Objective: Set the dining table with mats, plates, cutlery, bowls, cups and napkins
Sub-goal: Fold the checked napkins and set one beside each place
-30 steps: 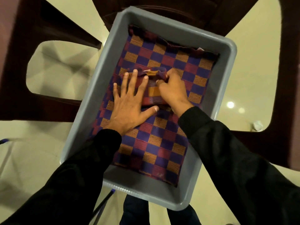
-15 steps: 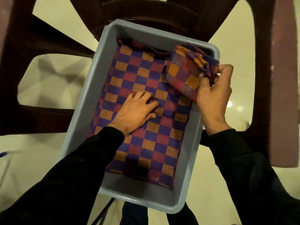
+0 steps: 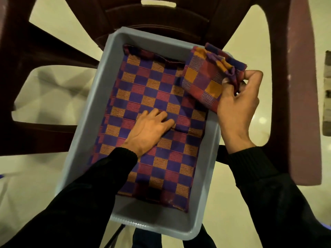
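A grey plastic bin sits on a dark maroon chair. Inside it lies a flat checked mat in purple, red and orange. My left hand rests on the mat near the bin's middle, fingers bent against the cloth. My right hand grips a folded checked napkin and holds it above the bin's far right corner, over the rim.
The maroon plastic chair surrounds the bin, with its armrests on both sides and the backrest at the top. A shiny cream floor shows through the chair's gaps. Some object stands at the right edge of view.
My right hand lifted the folded napkin off the mat and carried it to the bin's right rim. My left hand curled its fingers and stayed on the mat.
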